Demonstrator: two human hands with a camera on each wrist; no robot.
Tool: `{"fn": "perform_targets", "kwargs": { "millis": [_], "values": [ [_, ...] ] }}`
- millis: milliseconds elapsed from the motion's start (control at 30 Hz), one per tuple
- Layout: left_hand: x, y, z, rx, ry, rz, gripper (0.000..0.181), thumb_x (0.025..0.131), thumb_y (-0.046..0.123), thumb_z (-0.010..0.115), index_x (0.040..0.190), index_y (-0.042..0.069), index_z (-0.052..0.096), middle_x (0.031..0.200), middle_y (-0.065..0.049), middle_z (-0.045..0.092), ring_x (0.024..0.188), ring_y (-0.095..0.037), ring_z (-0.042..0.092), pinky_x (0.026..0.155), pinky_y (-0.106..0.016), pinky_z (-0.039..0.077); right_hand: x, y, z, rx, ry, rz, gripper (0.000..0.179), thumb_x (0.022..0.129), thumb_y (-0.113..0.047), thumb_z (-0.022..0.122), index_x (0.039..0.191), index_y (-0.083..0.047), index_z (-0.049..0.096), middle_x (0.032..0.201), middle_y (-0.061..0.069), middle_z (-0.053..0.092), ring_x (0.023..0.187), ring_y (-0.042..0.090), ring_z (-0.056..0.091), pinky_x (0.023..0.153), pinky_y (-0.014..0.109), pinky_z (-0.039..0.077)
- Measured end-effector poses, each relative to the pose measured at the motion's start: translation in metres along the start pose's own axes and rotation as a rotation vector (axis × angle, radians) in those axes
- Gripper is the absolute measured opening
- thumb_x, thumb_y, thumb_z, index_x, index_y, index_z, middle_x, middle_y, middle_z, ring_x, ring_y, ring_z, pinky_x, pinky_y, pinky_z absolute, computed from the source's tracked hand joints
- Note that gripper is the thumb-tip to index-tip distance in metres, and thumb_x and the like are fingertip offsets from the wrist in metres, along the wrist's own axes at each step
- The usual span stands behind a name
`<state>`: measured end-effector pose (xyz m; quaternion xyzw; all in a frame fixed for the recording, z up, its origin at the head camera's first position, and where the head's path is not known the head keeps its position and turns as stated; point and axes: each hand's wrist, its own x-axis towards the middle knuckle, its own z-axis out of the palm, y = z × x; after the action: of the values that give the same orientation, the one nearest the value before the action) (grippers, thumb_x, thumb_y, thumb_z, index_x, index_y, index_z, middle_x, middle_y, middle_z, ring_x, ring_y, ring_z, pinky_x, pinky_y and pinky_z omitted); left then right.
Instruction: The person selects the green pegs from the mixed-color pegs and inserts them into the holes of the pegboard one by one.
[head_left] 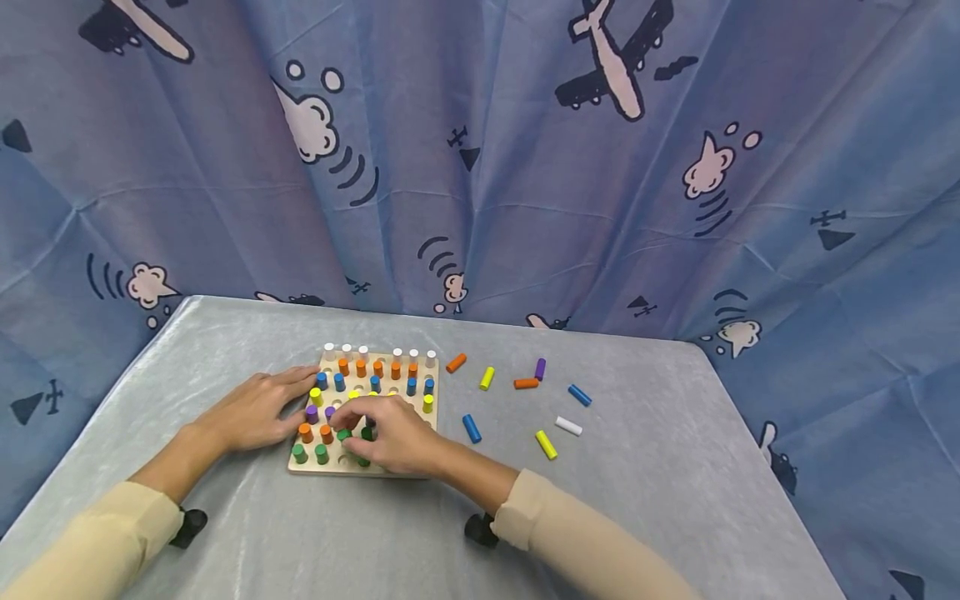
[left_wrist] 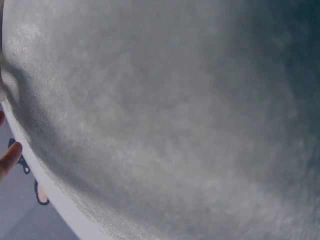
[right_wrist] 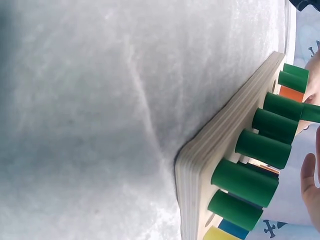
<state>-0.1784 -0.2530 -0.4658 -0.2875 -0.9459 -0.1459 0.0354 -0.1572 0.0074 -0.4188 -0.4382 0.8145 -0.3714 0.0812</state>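
Note:
A square wooden pegboard [head_left: 311, 467] lies on the table, with rows of white, orange, blue, yellow, purple and green pegs standing in it. My right hand [head_left: 397, 437] is over its front part, thumb and index finger pinching a green peg [head_left: 344, 435] above the front row. In the right wrist view, that row's green pegs [right_wrist: 245, 182] rise along the board's near edge, and fingertips [right_wrist: 308, 175] show at the right. My left hand [head_left: 255, 408] rests at the board's left edge, thumb and fingers spread and touching its side. The left wrist view catches only a fingertip [left_wrist: 11, 157].
Loose pegs lie right of the board: an orange peg [head_left: 456, 362], a yellow peg [head_left: 487, 378], a purple peg [head_left: 541, 369], a blue peg [head_left: 472, 428], a white peg [head_left: 568, 426] and several others. A blue patterned curtain [head_left: 525, 208] hangs behind the grey-covered table [head_left: 637, 500].

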Motion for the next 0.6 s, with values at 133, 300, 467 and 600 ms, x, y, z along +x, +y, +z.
{"fn": "perform_targets", "kwargs": {
  "millis": [133, 300, 467, 600],
  "values": [
    [0.000, 0.000, 0.000, 0.001, -0.006, -0.005, 0.054, 0.093, 0.022, 0.060, 0.139, -0.007, 0.053, 0.147, -0.022, 0.049, 0.132, -0.040, 0.049, 0.100, -0.061, 0.043, 0.002, 0.000, 0.002, 0.007, -0.006, 0.000, 0.025, 0.088, -0.004, 0.074, 0.113, -0.004, 0.070, 0.102, -0.001, 0.072, 0.093, 0.001, 0.062, 0.084, 0.017, 0.051],
    [0.000, 0.001, -0.001, -0.002, -0.016, -0.015, 0.055, 0.093, 0.022, 0.060, 0.139, -0.006, 0.053, 0.147, -0.021, 0.048, 0.132, -0.040, 0.049, 0.100, -0.062, 0.043, 0.003, 0.003, 0.005, -0.013, -0.023, 0.016, 0.026, 0.088, -0.006, 0.075, 0.114, -0.006, 0.070, 0.103, -0.002, 0.071, 0.094, -0.002, 0.061, 0.086, 0.016, 0.050],
    [0.001, 0.001, -0.001, -0.005, -0.023, -0.021, 0.055, 0.093, 0.021, 0.060, 0.140, -0.006, 0.052, 0.148, -0.022, 0.048, 0.132, -0.041, 0.048, 0.100, -0.063, 0.042, 0.003, 0.008, 0.010, -0.032, -0.034, 0.031, 0.025, 0.088, -0.006, 0.075, 0.113, -0.007, 0.070, 0.105, -0.002, 0.072, 0.094, -0.004, 0.060, 0.086, 0.013, 0.049],
    [0.001, 0.000, -0.001, -0.008, -0.018, -0.016, 0.055, 0.092, 0.021, 0.060, 0.139, -0.006, 0.052, 0.148, -0.021, 0.048, 0.132, -0.041, 0.049, 0.100, -0.062, 0.043, 0.005, 0.011, 0.013, -0.056, -0.040, 0.030, 0.024, 0.088, -0.007, 0.075, 0.111, -0.008, 0.070, 0.103, -0.005, 0.072, 0.093, -0.004, 0.060, 0.085, 0.012, 0.048]
  ]
}}
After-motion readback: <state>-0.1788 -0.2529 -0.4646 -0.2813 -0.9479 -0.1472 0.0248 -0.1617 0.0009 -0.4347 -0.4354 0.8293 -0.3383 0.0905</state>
